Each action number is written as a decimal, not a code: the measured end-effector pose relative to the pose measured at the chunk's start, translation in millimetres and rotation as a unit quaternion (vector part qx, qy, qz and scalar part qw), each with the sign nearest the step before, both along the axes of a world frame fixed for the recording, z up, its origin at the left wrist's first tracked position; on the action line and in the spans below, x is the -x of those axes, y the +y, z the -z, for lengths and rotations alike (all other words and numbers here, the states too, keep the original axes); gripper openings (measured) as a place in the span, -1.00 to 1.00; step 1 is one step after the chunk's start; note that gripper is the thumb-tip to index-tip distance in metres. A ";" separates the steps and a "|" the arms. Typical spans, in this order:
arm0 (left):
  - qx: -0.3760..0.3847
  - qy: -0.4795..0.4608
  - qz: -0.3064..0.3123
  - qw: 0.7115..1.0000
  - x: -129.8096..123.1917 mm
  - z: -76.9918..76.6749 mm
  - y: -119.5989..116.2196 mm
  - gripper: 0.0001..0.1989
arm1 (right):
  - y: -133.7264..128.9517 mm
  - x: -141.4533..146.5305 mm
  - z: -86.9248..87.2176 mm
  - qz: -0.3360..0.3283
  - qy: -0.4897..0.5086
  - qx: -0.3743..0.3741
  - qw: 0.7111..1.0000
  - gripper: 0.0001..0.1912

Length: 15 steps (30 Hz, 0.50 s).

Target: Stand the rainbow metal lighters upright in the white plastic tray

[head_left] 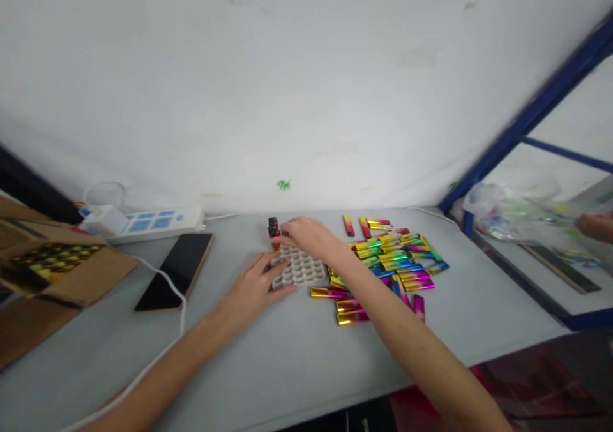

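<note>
A pale honeycomb-like tray point(305, 267) with rows of round holes lies on the table. At its far left corner stand several small dark-topped lighters point(273, 223), red and yellow lower down. My left hand point(258, 282) grips the tray's near left corner, thumb along the front edge and fingers over the left side. Above the tray's back edge, my right hand point(306, 234) has its fingers closed at the standing lighters, apparently pinching one; its fingertips partly hide it. Right of the tray, under and beyond my right forearm, spreads a pile of shiny rainbow-coloured lighters point(397, 260).
On the left are an open cardboard box point(103, 272) with rows of yellowish items, a black phone point(177, 272), a white power strip point(163, 221) and a white cable point(182, 311). A blue metal frame point(507, 138) and another person's hand point(596, 226) are at right.
</note>
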<state>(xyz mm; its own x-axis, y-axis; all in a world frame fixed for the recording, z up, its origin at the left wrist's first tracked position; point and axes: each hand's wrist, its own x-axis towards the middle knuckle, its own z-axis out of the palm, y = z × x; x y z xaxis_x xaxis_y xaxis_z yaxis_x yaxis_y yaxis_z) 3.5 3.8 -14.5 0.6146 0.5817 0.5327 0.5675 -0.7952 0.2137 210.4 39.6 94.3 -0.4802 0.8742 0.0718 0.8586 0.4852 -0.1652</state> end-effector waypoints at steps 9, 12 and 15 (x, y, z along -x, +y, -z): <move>0.007 -0.017 0.022 1.000 3.3 0.5 9.3 -0.53 | -36.6 -87.2 8.5 0.241 0.094 -0.054 0.964 -0.75; 0.011 -0.018 0.026 0.999 3.3 0.9 11.6 -0.52 | -33.5 -111.0 13.8 0.304 0.093 -0.047 0.947 -0.82; 0.013 -0.017 0.031 0.999 3.6 0.9 11.9 -0.51 | -43.7 -108.2 2.6 0.314 0.100 -0.063 0.942 -0.82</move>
<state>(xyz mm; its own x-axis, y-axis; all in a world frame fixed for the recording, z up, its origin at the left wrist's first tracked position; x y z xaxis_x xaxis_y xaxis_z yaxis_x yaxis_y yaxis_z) 0.0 15.7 -15.4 0.6318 0.5571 0.5389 0.5098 -0.8224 0.2525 318.5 -4.1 91.7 0.1635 0.9599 0.2279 0.9404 -0.0818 -0.3301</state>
